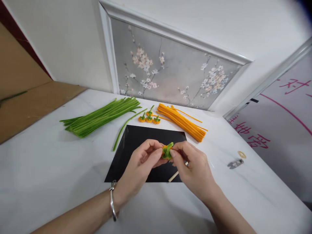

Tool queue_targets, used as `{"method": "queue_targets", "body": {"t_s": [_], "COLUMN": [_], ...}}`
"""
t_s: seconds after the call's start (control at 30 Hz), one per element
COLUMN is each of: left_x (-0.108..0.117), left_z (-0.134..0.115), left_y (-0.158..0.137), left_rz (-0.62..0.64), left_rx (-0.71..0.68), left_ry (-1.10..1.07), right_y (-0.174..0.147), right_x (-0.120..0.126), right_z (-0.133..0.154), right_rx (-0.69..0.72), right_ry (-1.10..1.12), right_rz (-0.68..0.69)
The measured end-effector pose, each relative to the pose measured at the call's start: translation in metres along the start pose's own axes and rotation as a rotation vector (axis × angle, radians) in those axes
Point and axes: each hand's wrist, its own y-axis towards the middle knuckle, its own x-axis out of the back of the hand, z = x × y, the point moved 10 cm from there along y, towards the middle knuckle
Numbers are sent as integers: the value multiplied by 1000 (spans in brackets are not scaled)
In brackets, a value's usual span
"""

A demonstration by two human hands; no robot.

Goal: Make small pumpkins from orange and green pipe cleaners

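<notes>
Between my two hands, above a black sheet [136, 139], is a small pipe-cleaner pumpkin [167, 151] with an orange body, green leaves and a green stem. My left hand [146, 157] pinches its left side. On the right, the thumb and fingers of my right hand [191, 162] close on the green part near the stem. Below my right hand a thin pale wooden stick [174, 176] lies on the sheet, partly hidden. Behind the sheet stand several finished-looking little orange pumpkins [149, 118] with green tops.
A thick bundle of green pipe cleaners [102, 117] lies at the back left, with one loose green pipe cleaner [125, 125] beside the sheet. Orange pipe cleaners [181, 122] lie at the back right. Nail clippers [236, 163] and a yellowish loop [241, 154] are on the right.
</notes>
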Motion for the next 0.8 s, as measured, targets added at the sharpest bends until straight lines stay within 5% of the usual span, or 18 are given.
{"method": "queue_targets", "body": {"t_s": [0.3,0.8], "left_x": [7,-5], "left_z": [6,4], "left_y": [4,3], "left_rz": [-66,78], "left_rx": [74,9], "left_ry": [133,265], "right_y": [-2,-1], "right_x": [-14,-16], "right_z": [-14,-18], "right_rx": [-82,-110], "right_ry": [90,119], "right_rz": [119,152]}}
